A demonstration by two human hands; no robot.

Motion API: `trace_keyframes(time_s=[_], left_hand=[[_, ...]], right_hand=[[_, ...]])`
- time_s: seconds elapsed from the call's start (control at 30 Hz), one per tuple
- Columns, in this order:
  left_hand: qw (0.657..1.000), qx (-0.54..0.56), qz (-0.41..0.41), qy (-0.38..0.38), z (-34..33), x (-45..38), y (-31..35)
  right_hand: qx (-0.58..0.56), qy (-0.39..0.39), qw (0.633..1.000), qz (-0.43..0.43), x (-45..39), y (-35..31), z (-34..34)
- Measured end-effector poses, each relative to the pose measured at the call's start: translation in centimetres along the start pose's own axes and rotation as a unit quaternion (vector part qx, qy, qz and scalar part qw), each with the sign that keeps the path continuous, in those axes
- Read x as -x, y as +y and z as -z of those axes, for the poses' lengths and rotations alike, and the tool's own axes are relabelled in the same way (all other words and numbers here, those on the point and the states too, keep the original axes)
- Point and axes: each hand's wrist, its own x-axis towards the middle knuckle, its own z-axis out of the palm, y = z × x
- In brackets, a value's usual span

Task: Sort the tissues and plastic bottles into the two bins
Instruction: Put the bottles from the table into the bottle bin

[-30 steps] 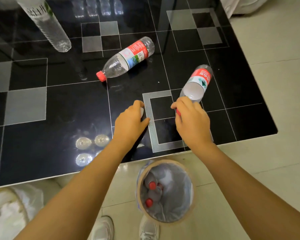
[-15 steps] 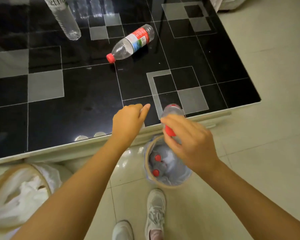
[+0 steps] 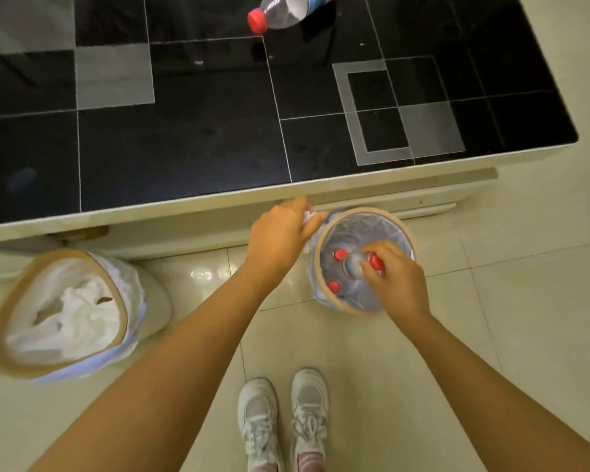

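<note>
My right hand (image 3: 397, 281) grips a clear plastic bottle (image 3: 353, 264) by its red-capped neck, with the bottle body hanging down inside the right bin (image 3: 365, 210). Two other red-capped bottles (image 3: 334, 270) lie in that bin. My left hand (image 3: 280, 240) hovers just left of the bin's rim, in front of the table, pinching a small white tissue (image 3: 309, 217). The left bin (image 3: 11, 301) on the floor holds crumpled white tissues (image 3: 72, 311). One more red-capped bottle (image 3: 283, 11) lies on the black table (image 3: 184, 137) at the far edge of view.
The table's cream front edge (image 3: 218, 206) runs just above both bins. My two white shoes (image 3: 283, 413) stand on the pale tiled floor (image 3: 525, 301) below the right bin.
My right hand carried the bottle off the table and lowered it neck-up into the right bin. My left hand came off the table edge. The view tilted down toward the floor.
</note>
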Motion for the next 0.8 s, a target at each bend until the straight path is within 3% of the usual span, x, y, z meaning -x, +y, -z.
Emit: trace_keyframes(time_s=[0.07,0.17,0.27,0.43,0.63,0.8], left_hand=[[1.0,0.007,-0.002,-0.006,-1.0,0.3,-1.0],[1.0,0.001,-0.001,-0.009,-2.1,0.9,-2.2],[1.0,0.006,0.015,-0.008,-2.8,1.1,-3.1],[0.999,-0.001,0.033,-0.014,-3.8,0.7,-4.2],[0.998,0.003,0.06,-0.009,-4.7,0.9,-6.1],[0.997,0.01,0.082,-0.003,-4.0,1.7,-6.8]], right_hand=[[0.006,0.036,0.999,-0.018,-0.8,0.5,-0.4],[0.11,0.081,0.99,0.017,-1.9,0.5,-0.7],[0.129,0.086,0.988,0.009,-2.5,1.5,-0.7],[0.05,-0.035,0.996,-0.068,-3.4,5.2,-2.8],[-0.006,-0.155,0.975,-0.16,-4.8,7.2,-6.7],[-0.035,-0.151,0.979,-0.135,-4.3,4.3,-7.2]])
